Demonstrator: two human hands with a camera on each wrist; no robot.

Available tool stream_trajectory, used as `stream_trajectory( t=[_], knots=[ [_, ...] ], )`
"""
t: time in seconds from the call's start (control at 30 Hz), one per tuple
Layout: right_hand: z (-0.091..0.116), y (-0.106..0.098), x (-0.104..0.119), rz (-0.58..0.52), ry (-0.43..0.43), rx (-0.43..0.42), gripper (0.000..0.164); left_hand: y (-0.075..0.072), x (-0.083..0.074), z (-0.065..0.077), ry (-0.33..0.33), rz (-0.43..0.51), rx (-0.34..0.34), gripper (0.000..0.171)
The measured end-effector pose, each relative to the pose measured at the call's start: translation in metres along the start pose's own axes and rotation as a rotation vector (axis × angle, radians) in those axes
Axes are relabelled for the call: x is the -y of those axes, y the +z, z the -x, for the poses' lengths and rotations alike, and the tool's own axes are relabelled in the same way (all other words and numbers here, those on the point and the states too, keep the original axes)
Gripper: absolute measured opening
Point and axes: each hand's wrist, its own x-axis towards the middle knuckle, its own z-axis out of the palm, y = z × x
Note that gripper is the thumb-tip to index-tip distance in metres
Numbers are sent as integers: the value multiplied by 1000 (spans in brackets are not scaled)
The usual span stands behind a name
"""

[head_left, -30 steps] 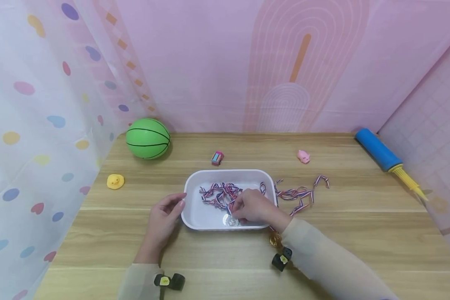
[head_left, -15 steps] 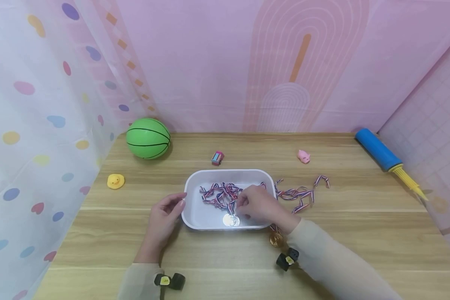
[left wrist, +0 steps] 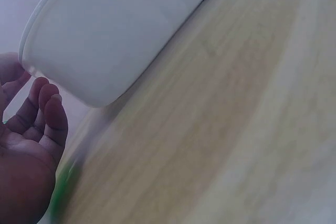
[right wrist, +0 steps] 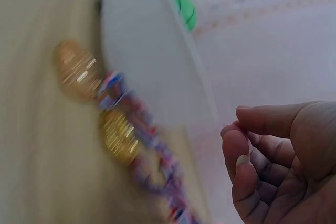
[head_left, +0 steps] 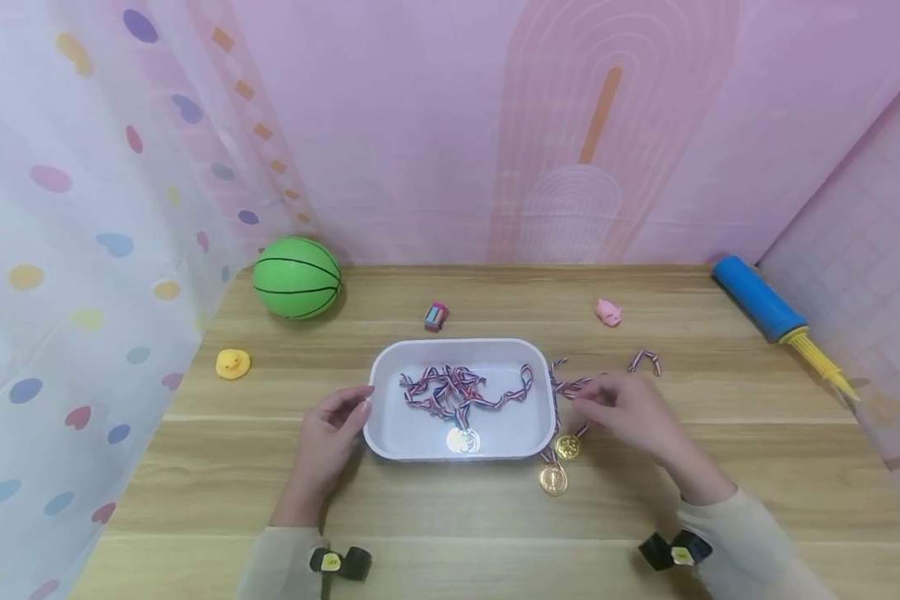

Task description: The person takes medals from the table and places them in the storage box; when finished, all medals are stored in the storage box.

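One silver medal, round and shiny on a knotted red, white and blue ribbon, lies inside the single white tray. Two golden medals lie on the table by its near right corner, to the left of the right hand, whose loosely bent fingers hold nothing. The left hand, fingers relaxed, touches the tray's left rim.

Nothing is legible; the yellow wrist labels are too small.
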Motion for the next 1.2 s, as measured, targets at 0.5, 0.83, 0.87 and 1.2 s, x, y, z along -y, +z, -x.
stream_trajectory(
  t=[0.5,0.83,0.87,1.2],
  knots=[
    [30,18,-48,41,92,4,12,1,-2,0,-42,-11,-4,30],
    [20,35,-45,158,120,-65,25,1,1,0,-16,2,-6,31],
    [20,35,-45,164,123,-69,25,1,1,0,-19,1,-5,31],
    [17,27,-56,160,115,-61,18,1,0,0,-25,0,3,32]
  ],
)
